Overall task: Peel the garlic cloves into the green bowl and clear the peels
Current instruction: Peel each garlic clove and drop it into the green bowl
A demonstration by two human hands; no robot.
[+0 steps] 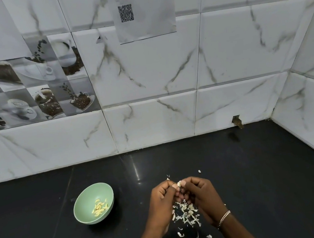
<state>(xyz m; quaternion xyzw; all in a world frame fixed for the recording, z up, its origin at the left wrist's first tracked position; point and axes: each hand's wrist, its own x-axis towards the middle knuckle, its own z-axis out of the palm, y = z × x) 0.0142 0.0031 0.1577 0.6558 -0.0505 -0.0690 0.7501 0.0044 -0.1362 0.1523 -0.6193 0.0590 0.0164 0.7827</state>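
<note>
White, light and probably slippery, the garlic clove [179,184] is pinched between left hand [163,199] and right hand [199,194].

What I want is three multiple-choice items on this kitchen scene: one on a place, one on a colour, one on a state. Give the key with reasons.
1. Where does the green bowl stand relative to the left hand and right hand?
A. To their left
B. To their right
C. Between them

2. What colour is the countertop?
A. White
B. Brown
C. Black

3. What are both hands doing?
A. Lying flat on the counter
B. Pinching a garlic clove together
C. Lifting the bowl

Key:
1 A: the bowl sits on the counter left of both hands.
2 C: the surface is glossy black under the pale peels.
3 B: the fingertips of both hands meet on the clove, above the peels.
</note>
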